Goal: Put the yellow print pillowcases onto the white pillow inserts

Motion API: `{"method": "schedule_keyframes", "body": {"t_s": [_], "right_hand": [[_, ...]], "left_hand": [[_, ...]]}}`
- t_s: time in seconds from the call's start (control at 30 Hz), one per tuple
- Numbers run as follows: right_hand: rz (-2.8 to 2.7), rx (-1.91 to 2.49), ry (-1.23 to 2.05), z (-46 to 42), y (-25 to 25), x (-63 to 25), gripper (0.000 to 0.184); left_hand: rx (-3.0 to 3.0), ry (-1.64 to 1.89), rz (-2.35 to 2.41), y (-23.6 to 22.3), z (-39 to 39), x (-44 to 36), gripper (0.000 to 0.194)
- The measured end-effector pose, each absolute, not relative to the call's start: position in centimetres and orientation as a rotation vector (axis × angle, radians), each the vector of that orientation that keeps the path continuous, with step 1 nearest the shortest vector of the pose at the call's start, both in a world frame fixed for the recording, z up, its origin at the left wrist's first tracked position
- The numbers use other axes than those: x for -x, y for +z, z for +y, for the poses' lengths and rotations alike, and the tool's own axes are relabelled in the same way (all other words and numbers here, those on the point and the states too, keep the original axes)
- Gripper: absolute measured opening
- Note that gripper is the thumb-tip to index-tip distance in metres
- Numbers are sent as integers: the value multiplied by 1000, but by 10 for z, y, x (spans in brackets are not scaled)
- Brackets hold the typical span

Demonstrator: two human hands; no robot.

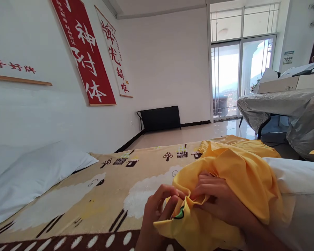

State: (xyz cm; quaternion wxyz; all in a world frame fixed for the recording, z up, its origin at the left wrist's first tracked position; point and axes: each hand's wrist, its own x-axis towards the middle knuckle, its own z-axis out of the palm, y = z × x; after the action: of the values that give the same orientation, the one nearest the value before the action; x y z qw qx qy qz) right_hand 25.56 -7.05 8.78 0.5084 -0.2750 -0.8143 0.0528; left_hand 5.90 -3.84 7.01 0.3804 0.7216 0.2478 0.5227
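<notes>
A bunched yellow pillowcase (225,164) with a small green printed patch lies in front of me on the bed. My left hand (161,209) pinches its gathered edge between thumb and fingers. Close beside it, my right hand (219,198) grips the same fabric, with folds draped over the fingers and wrist. At the right, a white pillow (298,184) sits against the yellow cloth, which partly covers it. How far the pillow reaches under the fabric is hidden.
Beneath everything spreads a beige blanket (115,195) with sheep prints. Another white pillow (42,170) rests at the left by the wall. A folded black frame (161,118) leans at the back. On the right, a plastic-covered table (274,104) carries an open box (279,83).
</notes>
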Motion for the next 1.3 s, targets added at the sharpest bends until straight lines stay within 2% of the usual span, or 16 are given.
{"method": "schedule_keyframes", "body": {"t_s": [0.07,0.17,0.23,0.3,0.43,0.5,1.0,1.13,1.3], "right_hand": [[-1850,704,103,-70,87,-256,10],[-1725,766,119,-68,85,-255,11],[-1679,806,119,-66,82,-255,12],[-1663,831,114,-65,80,-255,13],[-1661,823,133,-63,77,-256,14],[-1666,812,137,-63,77,-255,14],[-1793,716,-123,-63,84,-251,22],[-1776,755,-154,-62,85,-252,22],[-1754,801,-319,-62,86,-255,15]], "left_hand": [[-1653,1266,513,74,-44,-57,30],[-1583,1191,354,74,-50,-58,60],[-1634,1211,414,70,-51,-61,76],[-1729,1264,598,67,-51,-66,67],[-1959,1393,790,70,-53,-77,26],[-2007,1437,788,73,-55,-81,21],[-1791,1200,759,74,-42,-68,34],[-1751,1262,797,77,-44,-59,32],[-1560,1351,789,80,-44,-56,42]]}}
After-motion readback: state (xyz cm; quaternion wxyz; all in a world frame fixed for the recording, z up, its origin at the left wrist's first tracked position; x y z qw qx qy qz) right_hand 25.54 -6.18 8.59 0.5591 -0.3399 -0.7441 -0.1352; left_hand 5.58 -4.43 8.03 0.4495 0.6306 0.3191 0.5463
